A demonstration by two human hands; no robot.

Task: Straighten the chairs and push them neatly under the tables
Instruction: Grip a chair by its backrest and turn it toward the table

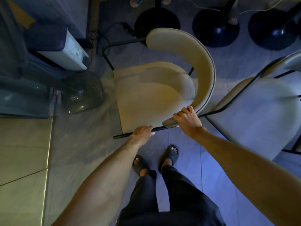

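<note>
Your left hand (142, 132) grips the cream chair's (151, 93) black rail; your right hand (187, 119) clasps its backrest end. It stands on grey tiled floor (78, 144), just before three round table bases (157, 22).

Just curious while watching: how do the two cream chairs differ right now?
The middle chair shows whole; the chair on the right is cut off by the frame. The left hand and right hand hold the middle chair; the right chair is untouched. Both have black metal frames.
</note>
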